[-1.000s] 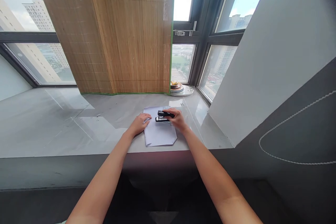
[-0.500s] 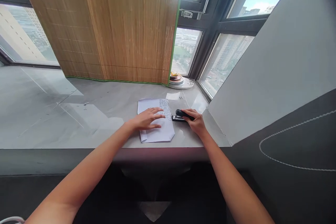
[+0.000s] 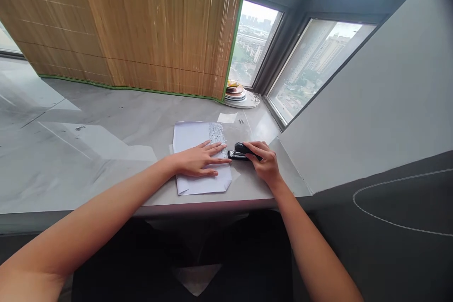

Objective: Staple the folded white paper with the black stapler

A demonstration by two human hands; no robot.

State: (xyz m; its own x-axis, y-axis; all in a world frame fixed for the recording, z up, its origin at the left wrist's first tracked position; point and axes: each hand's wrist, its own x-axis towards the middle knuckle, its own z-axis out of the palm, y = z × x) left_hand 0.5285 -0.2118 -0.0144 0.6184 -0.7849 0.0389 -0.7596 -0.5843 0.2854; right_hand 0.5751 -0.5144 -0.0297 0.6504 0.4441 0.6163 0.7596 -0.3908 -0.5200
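A folded white paper point(image 3: 193, 139) with a printed strip along its upper right lies on the grey stone sill. My left hand point(image 3: 201, 160) rests flat across it, fingers spread toward the right edge. In my right hand point(image 3: 265, 163) is a black stapler point(image 3: 241, 149), gripped with its top arm raised from the base. The stapler's front end meets the paper's right edge, close to my left fingertips. Whether the edge sits between the jaws I cannot tell.
A small white slip point(image 3: 227, 118) and some staple strips point(image 3: 241, 121) lie beyond the paper. Stacked plates point(image 3: 236, 96) stand in the corner by the window. A bamboo blind point(image 3: 152, 28) hangs at the back, and a white wall point(image 3: 361, 99) slopes up on the right.
My left hand has settled onto the paper, its fingers reaching farther right. The paper's edge and the stapler's front are now closer together. The camera view has shifted.
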